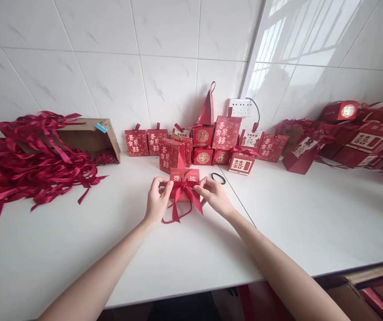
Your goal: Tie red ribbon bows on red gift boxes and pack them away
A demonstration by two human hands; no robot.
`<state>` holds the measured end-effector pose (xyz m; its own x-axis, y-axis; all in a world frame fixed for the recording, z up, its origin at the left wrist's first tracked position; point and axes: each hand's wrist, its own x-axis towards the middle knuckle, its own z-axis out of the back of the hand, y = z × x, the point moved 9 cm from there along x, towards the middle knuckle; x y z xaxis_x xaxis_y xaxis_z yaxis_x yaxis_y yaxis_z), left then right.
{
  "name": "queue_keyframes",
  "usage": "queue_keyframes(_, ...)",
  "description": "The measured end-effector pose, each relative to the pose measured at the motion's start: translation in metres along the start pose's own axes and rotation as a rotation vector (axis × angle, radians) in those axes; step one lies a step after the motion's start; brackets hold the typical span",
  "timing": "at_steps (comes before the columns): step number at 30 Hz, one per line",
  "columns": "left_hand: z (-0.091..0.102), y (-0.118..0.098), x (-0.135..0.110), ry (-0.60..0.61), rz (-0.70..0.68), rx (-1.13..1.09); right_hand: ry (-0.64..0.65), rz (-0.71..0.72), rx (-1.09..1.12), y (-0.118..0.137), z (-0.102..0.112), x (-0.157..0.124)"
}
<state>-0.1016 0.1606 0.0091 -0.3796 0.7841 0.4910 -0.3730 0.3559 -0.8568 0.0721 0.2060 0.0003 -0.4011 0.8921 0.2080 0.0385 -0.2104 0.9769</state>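
Observation:
A small red gift box (191,174) with gold lettering sits mid-table, a red ribbon bow (186,189) across its front. My left hand (159,196) pinches the bow's left loop between thumb and finger. On the other side, my right hand (214,196) has its thumb and fingertips closed on the right loop. Two ribbon tails hang down in front of the box. A dark red cord (178,220) curves out below it on the white table (178,263).
Several finished red boxes (202,136) stand behind, against the tiled wall. Loose red ribbons (41,169) spill from a cardboard box (111,138) at left. More red boxes (361,138) are piled at right. A black hair tie (218,179) lies near a power strip (239,107).

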Motion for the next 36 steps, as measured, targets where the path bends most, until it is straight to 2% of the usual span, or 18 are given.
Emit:
queue_keyframes(5, 0.001, -0.007, -0.001, -0.005, -0.076, -0.002, 0.072, -0.066, 0.124, -0.004, -0.001, 0.000)
queue_keyframes(10, -0.001, -0.007, -0.004, -0.016, -0.112, 0.038, 0.077, -0.097, 0.224, -0.009, 0.000, -0.001)
queue_keyframes(23, -0.001, 0.003, 0.000, -0.009, -0.082, 0.048, 0.151, -0.121, 0.325, -0.014, 0.003, 0.000)
queue_keyframes(29, -0.006, -0.001, 0.000, 0.082, -0.085, 0.031, 0.181, -0.139, 0.221, -0.017, 0.011, 0.002)
queue_keyframes(32, -0.008, -0.003, 0.000, 0.139, -0.077, 0.005, 0.200, -0.074, 0.194, -0.011, 0.015, 0.003)
queue_keyframes(36, -0.016, -0.004, -0.004, 0.243, -0.026, -0.080, 0.147, 0.008, 0.075, -0.002, 0.015, 0.002)
